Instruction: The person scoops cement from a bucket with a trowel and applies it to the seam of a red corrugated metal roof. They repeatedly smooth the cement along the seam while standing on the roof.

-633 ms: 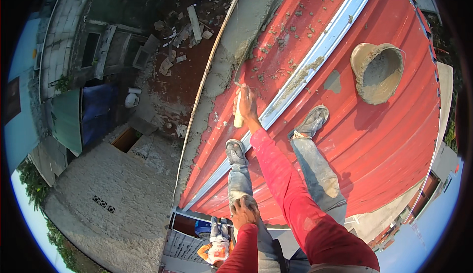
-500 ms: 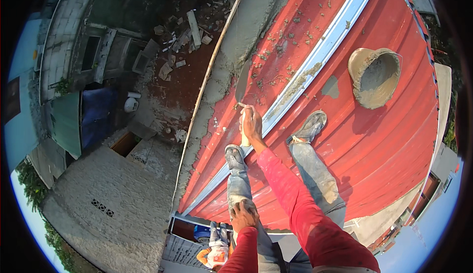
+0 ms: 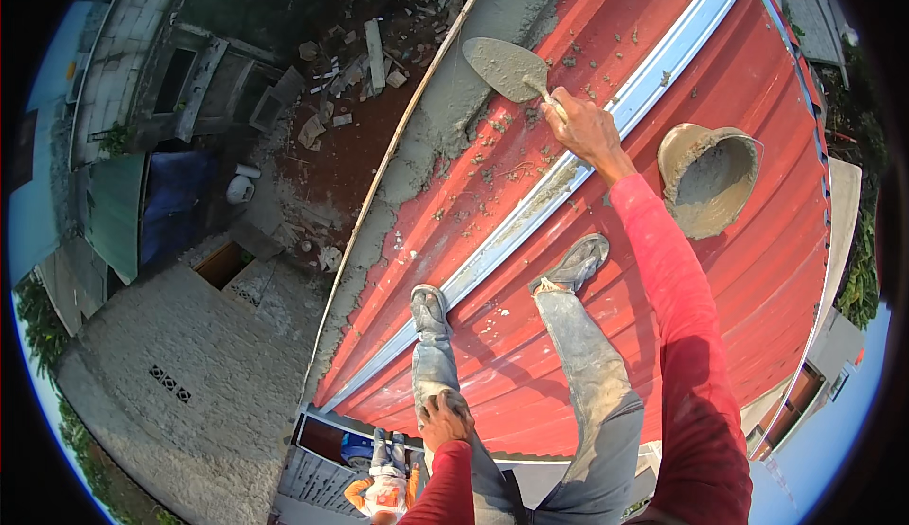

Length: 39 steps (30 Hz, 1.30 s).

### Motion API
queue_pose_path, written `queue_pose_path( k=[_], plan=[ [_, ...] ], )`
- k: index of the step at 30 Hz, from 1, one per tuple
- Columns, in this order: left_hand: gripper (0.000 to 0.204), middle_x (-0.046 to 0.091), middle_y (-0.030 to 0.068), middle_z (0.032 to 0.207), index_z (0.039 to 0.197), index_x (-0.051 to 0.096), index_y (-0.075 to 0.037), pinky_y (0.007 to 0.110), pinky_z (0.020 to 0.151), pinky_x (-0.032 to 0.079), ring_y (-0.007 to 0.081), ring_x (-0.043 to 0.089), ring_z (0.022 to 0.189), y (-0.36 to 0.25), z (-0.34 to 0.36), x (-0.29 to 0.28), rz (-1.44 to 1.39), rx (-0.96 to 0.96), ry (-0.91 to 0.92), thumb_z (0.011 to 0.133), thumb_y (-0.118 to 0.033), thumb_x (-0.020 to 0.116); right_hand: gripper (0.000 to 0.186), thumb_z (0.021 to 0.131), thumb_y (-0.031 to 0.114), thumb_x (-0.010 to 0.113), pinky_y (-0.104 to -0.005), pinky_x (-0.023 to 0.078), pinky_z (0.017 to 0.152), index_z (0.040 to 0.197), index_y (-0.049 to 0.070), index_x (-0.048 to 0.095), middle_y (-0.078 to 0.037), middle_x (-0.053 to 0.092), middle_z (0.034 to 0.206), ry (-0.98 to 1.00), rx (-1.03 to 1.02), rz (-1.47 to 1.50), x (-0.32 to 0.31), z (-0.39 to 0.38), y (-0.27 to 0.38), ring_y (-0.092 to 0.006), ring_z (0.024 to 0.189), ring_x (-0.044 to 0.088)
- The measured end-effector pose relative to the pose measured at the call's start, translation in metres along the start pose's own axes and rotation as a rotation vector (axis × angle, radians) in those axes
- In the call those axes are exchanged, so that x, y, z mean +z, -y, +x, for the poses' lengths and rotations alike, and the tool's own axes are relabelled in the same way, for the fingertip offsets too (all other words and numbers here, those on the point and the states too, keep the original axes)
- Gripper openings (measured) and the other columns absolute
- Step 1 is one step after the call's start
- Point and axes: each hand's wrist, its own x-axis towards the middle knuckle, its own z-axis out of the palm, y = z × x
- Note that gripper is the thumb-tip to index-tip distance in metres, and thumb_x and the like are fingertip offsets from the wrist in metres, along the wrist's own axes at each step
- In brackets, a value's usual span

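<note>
My right hand [image 3: 584,128] is closed around the handle of a pointed trowel [image 3: 507,69], its broad blade smeared with grey mortar. The blade lies over the inner edge of a wet mortar strip [image 3: 417,151] along the roof's left side; whether it touches the mortar I cannot tell. On my left knee rests my left hand [image 3: 445,420], fingers spread over the dusty trouser leg, holding nothing. To the right of my right forearm, a mortar-caked bucket [image 3: 677,137] leans on the roof with grey mortar inside.
I stand on a red corrugated metal roof [image 3: 757,269] crossed by a pale blue metal strip [image 3: 502,233]. Mortar crumbs lie scattered near the trowel. Past the wall edge the roof drops to a rubble-strewn yard [image 3: 350,99]. Below, a person in orange sleeves [image 3: 386,487] is visible.
My right hand has moved forward and to the right with the trowel. The blade, seen edge-on before, now shows its broad face by the mortar strip. My left hand stays on the knee.
</note>
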Motion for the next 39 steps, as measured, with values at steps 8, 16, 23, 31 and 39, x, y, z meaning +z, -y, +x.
queue_pose_path(
  k=[8, 16, 23, 31, 39],
  plan=[
    [0.064, 0.054, 0.0087, 0.149, 0.145, 0.057, -0.023, 0.054, 0.104, 0.052, 0.0404, 0.052, 0.137, -0.02, -0.003, 0.008, 0.038, -0.021, -0.028, 0.086, -0.039, 0.072, 0.032, 0.103, 0.039, 0.065, -0.0546, 0.057, 0.057, 0.115, 0.01, 0.059, -0.019, 0.073, 0.08, 0.119, -0.197, -0.053, 0.048, -0.021, 0.011, -0.043, 0.068, 0.073],
    [0.062, 0.054, 0.0098, 0.148, 0.143, 0.06, -0.022, 0.054, 0.103, 0.054, 0.0398, 0.054, 0.134, -0.03, -0.01, 0.014, 0.032, -0.03, -0.066, 0.084, -0.036, 0.073, 0.035, 0.105, 0.045, 0.06, -0.0542, 0.057, 0.058, 0.114, 0.011, 0.059, -0.02, 0.071, 0.076, 0.073, -0.308, -0.258, -0.01, 0.06, -0.035, -0.042, 0.067, 0.073],
    [0.062, 0.054, 0.009, 0.146, 0.14, 0.061, -0.021, 0.05, 0.104, 0.054, 0.0392, 0.054, 0.133, -0.037, -0.01, 0.015, 0.038, -0.063, -0.078, 0.081, -0.033, 0.076, 0.042, 0.108, 0.053, 0.05, -0.057, 0.059, 0.077, 0.122, 0.015, 0.062, -0.021, 0.076, 0.089, 0.003, -0.186, -0.403, -0.112, 0.145, -0.095, -0.0446, 0.088, 0.075],
    [0.069, 0.058, 0.0098, 0.136, 0.145, 0.058, -0.02, 0.049, 0.1, 0.056, 0.0369, 0.057, 0.128, -0.047, -0.008, 0.01, 0.082, -0.012, -0.038, 0.08, -0.03, 0.077, 0.05, 0.104, 0.058, 0.056, -0.0458, 0.057, 0.077, 0.113, 0.011, 0.07, -0.018, 0.076, 0.089, -0.337, 0.367, 0.145, -0.194, 0.097, -0.141, -0.0389, 0.079, 0.074],
    [0.051, 0.07, 0.0209, 0.126, 0.141, 0.06, -0.009, 0.046, 0.097, 0.055, 0.0366, 0.069, 0.116, -0.162, 0.102, -0.018, -0.486, 0.264, -0.185, 0.095, -0.026, 0.071, 0.027, 0.108, 0.038, 0.063, -0.023, 0.047, 0.048, 0.11, 0.011, 0.06, 0.003, 0.053, 0.076, -0.572, 0.871, 0.822, -0.194, -0.234, -0.128, -0.005, 0.059, 0.055]
  ],
)
